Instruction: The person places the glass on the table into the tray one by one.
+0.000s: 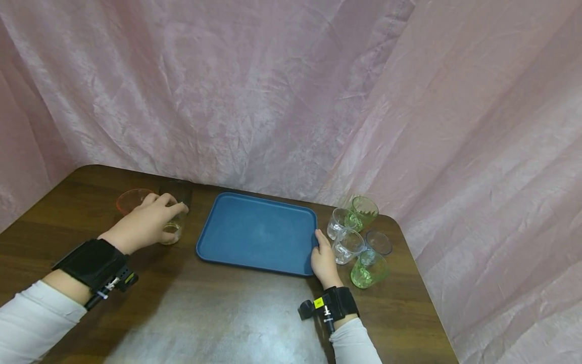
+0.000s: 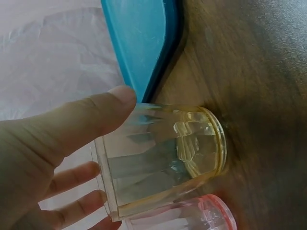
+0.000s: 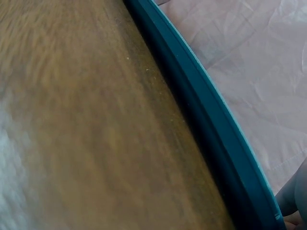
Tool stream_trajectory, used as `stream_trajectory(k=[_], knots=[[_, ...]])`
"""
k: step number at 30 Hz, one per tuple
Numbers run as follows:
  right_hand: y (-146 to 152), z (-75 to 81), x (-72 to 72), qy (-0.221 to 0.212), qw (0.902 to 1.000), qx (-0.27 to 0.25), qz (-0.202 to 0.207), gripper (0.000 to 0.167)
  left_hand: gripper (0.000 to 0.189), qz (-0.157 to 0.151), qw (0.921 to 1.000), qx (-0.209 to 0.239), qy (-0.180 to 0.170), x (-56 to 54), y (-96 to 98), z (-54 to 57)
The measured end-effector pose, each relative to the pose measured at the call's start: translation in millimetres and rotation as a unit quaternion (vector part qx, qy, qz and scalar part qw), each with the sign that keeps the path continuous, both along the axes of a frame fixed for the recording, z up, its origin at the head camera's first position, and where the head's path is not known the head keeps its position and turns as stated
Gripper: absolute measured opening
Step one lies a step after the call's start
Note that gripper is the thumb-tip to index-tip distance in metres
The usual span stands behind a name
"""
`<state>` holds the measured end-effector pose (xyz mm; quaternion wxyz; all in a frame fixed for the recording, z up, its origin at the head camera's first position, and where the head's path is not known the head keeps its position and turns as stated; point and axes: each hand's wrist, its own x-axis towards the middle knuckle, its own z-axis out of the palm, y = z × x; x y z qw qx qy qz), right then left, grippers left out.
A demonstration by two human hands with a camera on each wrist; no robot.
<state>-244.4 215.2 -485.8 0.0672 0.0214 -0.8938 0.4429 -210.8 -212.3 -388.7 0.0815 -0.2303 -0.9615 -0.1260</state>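
A clear yellow-tinted glass (image 2: pixel 163 153) stands upright at the tray's left, its base toward the tabletop. My left hand (image 1: pixel 147 220) reaches over it, with the thumb along one side near the rim and spread fingers at the opposite rim. Whether the fingertips press on the glass is not clear. A glass with a red rim (image 1: pixel 129 199) stands just left of it, partly behind the hand. My right hand (image 1: pixel 324 258) grips the right edge of the blue tray (image 1: pixel 261 232), which lies flat on the table. The right wrist view shows mostly the tray's side and little of that hand.
Close by the right hand stand several glasses: a clear glass (image 1: pixel 347 246), a green glass (image 1: pixel 368 270) in front, another green glass (image 1: pixel 364 212) at the back, and a blue-rimmed glass (image 1: pixel 378 242). A pink curtain (image 1: pixel 254 101) hangs behind the wooden table (image 1: pixel 400 313).
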Motion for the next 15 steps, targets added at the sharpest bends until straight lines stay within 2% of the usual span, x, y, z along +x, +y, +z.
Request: stream_trajectory(k=[7, 15], knots=[[0, 0.2, 0.1, -0.006, 1.0, 0.002, 0.0, 0.052, 0.058, -0.008, 0.9999, 0.006, -0.01, -2.7, 5.0, 5.0], [1, 1.5, 0.8, -0.007, 1.0, -0.001, 0.003, 0.052, 0.06, -0.008, 0.9998, 0.019, -0.006, -15.9, 21.3, 18.6]])
